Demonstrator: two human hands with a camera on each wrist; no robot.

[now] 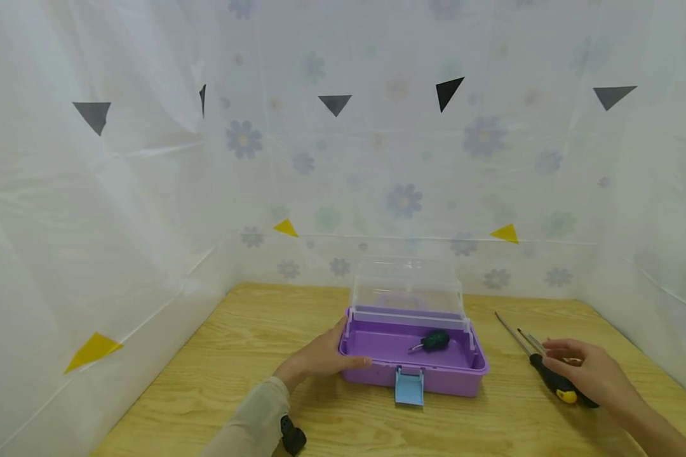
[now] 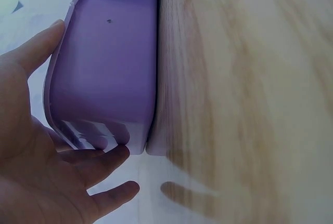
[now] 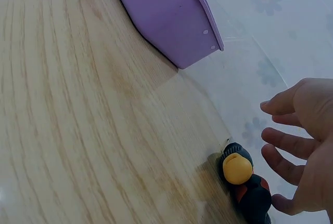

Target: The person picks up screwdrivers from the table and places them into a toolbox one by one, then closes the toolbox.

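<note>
Left hand (image 1: 320, 358) rests open against the purple box (image 1: 414, 358); right hand (image 1: 591, 374) hovers open over a black-and-yellow screwdriver (image 1: 554, 381) on the bench (image 1: 206, 381).

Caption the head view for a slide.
Left hand steadies an open purple toolbox; right hand reaches a screwdriver.
</note>
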